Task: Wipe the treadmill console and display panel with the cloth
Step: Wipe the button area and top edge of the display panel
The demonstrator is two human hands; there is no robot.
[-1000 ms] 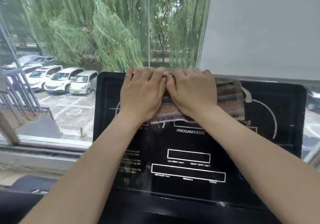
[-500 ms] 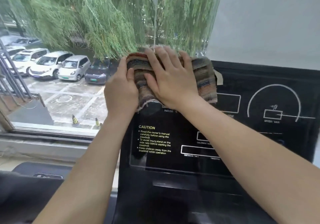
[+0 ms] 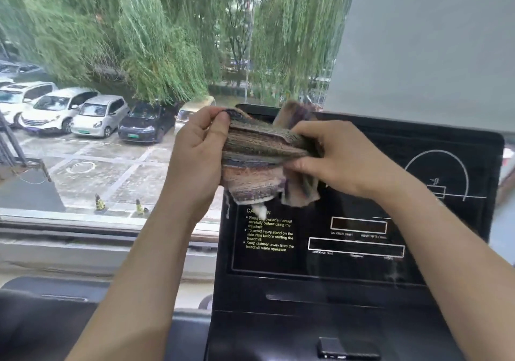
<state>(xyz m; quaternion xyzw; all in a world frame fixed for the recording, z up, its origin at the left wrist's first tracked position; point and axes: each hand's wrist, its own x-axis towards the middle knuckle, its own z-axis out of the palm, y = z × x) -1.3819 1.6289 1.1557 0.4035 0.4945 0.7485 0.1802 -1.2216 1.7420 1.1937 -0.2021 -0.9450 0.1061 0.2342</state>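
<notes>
Now grips the striped brown-and-grey woven cloth [image 3: 262, 148] with curled fingers of left hand [image 3: 195, 151] and right hand [image 3: 348, 162], bunched and raised before the upper left corner of the glossy black treadmill console panel [image 3: 348, 266] instead of pressed flat there as moments earlier, likely refolding for a fresh wiping face.

Counts: 2 hands, left grip [image 3: 195, 154] and right grip [image 3: 342, 162], both holding 1 cloth [image 3: 262, 148]. 1 console [image 3: 306, 327], 1 display panel [image 3: 362, 201]. Below the right grip: 2 long outlined boxes [image 3: 356, 249]; right of it, 1 arc [image 3: 437, 154]. Below the left grip's side of the cloth: 3 caution bullets [image 3: 269, 235]. Left of the left grip: 5 cars [image 3: 97, 115] in the near row, those farther back too blurred to count; 2 cones [image 3: 99, 203]; 1 painted circle [image 3: 80, 167].
</notes>
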